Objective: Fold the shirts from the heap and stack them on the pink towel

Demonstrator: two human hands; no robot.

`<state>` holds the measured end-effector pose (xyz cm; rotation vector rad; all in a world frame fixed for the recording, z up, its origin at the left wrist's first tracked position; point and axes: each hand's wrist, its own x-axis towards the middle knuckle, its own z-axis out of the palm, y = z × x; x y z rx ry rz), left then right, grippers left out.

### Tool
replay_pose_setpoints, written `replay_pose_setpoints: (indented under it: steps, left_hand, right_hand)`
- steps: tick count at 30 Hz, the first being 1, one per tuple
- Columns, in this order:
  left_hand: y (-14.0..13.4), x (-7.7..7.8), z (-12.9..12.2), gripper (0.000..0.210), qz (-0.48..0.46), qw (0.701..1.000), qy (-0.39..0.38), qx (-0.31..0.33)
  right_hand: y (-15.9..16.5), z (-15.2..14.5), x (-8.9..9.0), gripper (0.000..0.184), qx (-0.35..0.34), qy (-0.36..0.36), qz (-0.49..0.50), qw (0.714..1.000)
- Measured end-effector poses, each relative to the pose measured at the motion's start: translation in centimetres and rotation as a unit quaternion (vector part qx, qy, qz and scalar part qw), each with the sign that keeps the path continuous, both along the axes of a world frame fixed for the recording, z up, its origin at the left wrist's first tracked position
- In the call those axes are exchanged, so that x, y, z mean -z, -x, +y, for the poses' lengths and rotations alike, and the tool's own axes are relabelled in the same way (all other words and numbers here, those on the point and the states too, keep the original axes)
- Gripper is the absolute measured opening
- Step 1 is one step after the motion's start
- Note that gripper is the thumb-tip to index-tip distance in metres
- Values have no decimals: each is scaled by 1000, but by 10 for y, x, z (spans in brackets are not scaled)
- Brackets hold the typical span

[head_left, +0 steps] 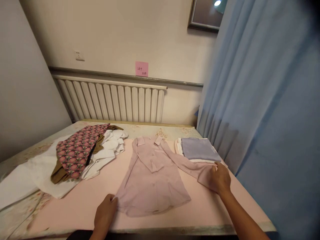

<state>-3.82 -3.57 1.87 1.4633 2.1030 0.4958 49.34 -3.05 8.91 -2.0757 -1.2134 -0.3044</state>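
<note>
A pale mauve shirt (155, 180) lies front up on a pink cloth (82, 206), its collar toward the wall. One sleeve is folded across its chest; the other stretches out to the right. My left hand (106, 211) pinches the shirt's lower left hem corner. At the far right, my right hand (221, 178) grips the cuff end of the outstretched sleeve. Just beyond that hand sits a stack of folded clothes (200, 149), a grey-blue piece on top with white ones below.
To the left is a heap of loose clothes: white garments (47, 170) under a red flowered one (78, 150) with brown edges. Behind the table stand a radiator (112, 100) and the wall. A blue curtain (250, 83) hangs along the right side.
</note>
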Motion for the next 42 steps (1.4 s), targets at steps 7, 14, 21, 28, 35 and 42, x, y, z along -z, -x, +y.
replay_pose_setpoints:
  steps: [7, 14, 21, 28, 35, 42]
  left_hand:
    - [0, 1, 1, 22, 0, 1000, 3, -4]
    - [1, -1, 2, 21, -1, 1000, -3, -6]
    - [2, 0, -1, 21, 3, 1000, -2, -16]
    - [8, 0, -5, 18, 30, 999, -6, -15]
    - [10, 1, -13, 18, 50, 999, 4, 8]
    - [8, -1, -10, 31, 48, 998, 19, 34]
  right_hand:
    - [88, -36, 57, 21, -154, 195, 92, 964]
    - [127, -52, 71, 15, -140, 224, 114, 958]
    - [121, -56, 69, 20, -151, 229, 116, 955]
    - [117, -62, 71, 21, -168, 206, 126, 956]
    - [112, -66, 71, 22, -168, 200, 128, 957]
    - [106, -70, 76, 27, -182, 170, 179, 952]
